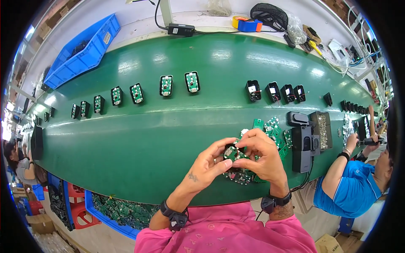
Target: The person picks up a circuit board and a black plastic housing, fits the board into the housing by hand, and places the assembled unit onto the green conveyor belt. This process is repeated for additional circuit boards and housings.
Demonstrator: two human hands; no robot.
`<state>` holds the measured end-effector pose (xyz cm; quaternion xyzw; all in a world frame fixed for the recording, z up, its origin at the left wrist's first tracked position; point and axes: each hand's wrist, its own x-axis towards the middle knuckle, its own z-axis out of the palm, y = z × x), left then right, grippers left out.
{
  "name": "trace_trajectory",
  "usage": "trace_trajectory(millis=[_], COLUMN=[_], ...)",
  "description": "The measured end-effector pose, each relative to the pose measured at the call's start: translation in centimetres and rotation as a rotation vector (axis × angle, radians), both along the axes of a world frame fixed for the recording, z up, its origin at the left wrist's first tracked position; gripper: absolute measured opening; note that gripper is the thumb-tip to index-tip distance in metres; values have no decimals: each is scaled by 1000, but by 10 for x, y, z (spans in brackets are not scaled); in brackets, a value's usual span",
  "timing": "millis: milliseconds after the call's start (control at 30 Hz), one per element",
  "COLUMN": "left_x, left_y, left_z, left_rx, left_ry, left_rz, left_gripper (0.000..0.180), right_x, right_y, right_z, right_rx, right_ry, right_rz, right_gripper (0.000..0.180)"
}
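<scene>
Close to the bench's front edge, both my hands are closed round a small black case holding a green circuit board [236, 155]. My left hand [209, 162] grips its left side, the thumb against the near edge. From the right, my right hand [265, 157] pinches the board and case between thumb and fingers. The case's black wall shows only partly behind the fingers. Loose green circuit boards [274, 131] lie beside and beyond my right hand, and a small pile of boards [238, 177] sits just beneath the held piece.
Black cases with boards [166, 85] line the green bench [126, 143] to the left; open black cases [253, 90] stand right of centre. A grey-black device [301, 149] and a tray of small metal parts [323, 130] adjoin the boards. A co-worker [352, 181] sits at right.
</scene>
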<state>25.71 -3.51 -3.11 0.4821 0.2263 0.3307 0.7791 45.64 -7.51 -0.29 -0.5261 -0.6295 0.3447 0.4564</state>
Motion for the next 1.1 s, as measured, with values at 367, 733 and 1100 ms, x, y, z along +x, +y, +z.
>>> trace_trajectory(millis=[367,733,1100], left_x=[5,3,19], left_y=[-2,-2,-14], left_z=[9,9,0], left_rx=[-224,-179,-29], left_ry=[62,-2,131], left_rz=[40,59,245], left_gripper=[43,59,54], right_x=[-7,4,-3], right_y=[0,-15,-11], right_z=[0,-11,-12], right_rx=[152,-197,-36], right_ry=[-102,213,9], right_rz=[5,-152,-156], right_gripper=[35,6,13])
